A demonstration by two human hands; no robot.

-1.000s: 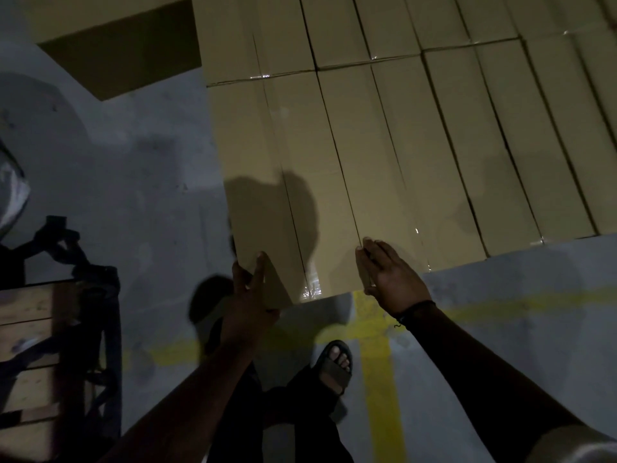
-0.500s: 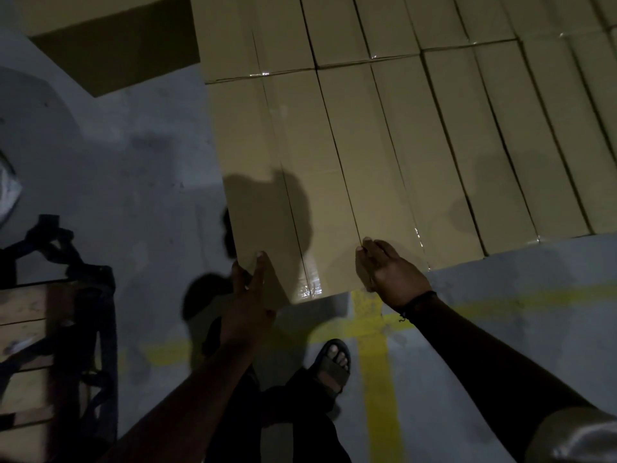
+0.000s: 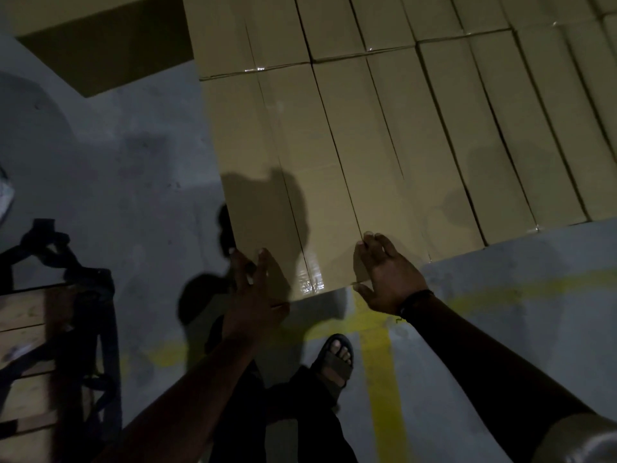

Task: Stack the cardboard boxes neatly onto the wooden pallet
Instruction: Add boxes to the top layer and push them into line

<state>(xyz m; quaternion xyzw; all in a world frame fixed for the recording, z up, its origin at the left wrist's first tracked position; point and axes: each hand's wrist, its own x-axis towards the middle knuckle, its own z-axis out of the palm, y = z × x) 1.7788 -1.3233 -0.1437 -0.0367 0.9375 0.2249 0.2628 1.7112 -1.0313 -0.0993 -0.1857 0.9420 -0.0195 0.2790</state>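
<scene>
The cardboard box [image 3: 280, 155] you are handling sits at the near-left corner of the packed layer of boxes [image 3: 467, 128], its long side tight against its neighbour and its taped near end flush with the row's front edge; compared with half a second ago it has not visibly shifted. What has changed is your hands. Your left hand [image 3: 257, 295] has loosened from the tighter hold it had on the box's near-left corner: its fingers are now splayed and straight, slightly blurred, laid against that corner rather than curled round it. Your right hand [image 3: 390, 275] has flattened too: its fingertips rest on top at the seam between this box and the next, and its thumb now reaches down to the near edge, where before the fingers were bunched at the seam. Whether those fingertips dig into the seam cannot be told in this dim light. A dark band [image 3: 414, 300] circles your right wrist. Below the box your sandalled foot [image 3: 334, 359] stands on the grey floor [image 3: 117, 195] beside a yellow painted line [image 3: 380, 379]. The wooden pallet [image 3: 20, 329] lies well apart at lower left, behind a dark frame [image 3: 103, 329], and another box [image 3: 100, 45] shows at upper left.
</scene>
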